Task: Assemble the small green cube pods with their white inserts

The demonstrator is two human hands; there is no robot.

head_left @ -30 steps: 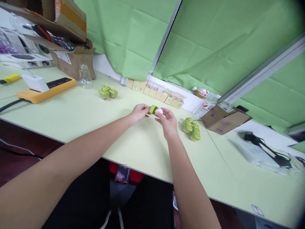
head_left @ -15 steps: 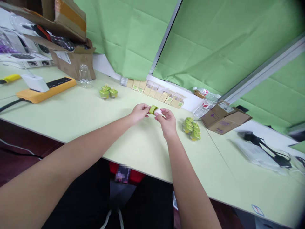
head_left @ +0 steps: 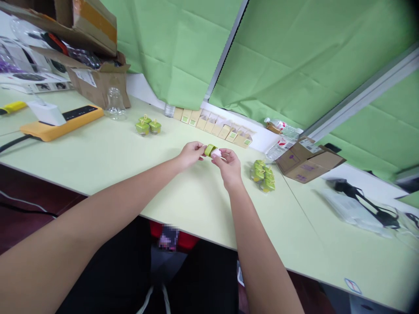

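Observation:
Above the middle of the table, my left hand (head_left: pixel 192 154) pinches a small green lid (head_left: pixel 210 150) by its left side. My right hand (head_left: pixel 229 165) grips a small white piece (head_left: pixel 216 152) between thumb and fingers, right against the lid's open side. What the white piece is, I cannot make out. To the right of my hands sits a group of small clear containers with green lids (head_left: pixel 262 175), each with a yellowish loop on top. A smaller group of the same green-lidded containers (head_left: pixel 148 125) stands to the left.
A row of small cardboard boxes (head_left: pixel 212 125) lines the back edge. At left are an orange power strip (head_left: pixel 70 122), a clear plastic bottle (head_left: pixel 115 104) and cardboard cartons (head_left: pixel 98 83). At right lie water bottles (head_left: pixel 278 150), an opened carton (head_left: pixel 304 163) and a black strap-like item (head_left: pixel 363 205).
Both hands hold nearly the same pose around the lid and the white piece. The whole view has shifted very slightly; the other things stay put.

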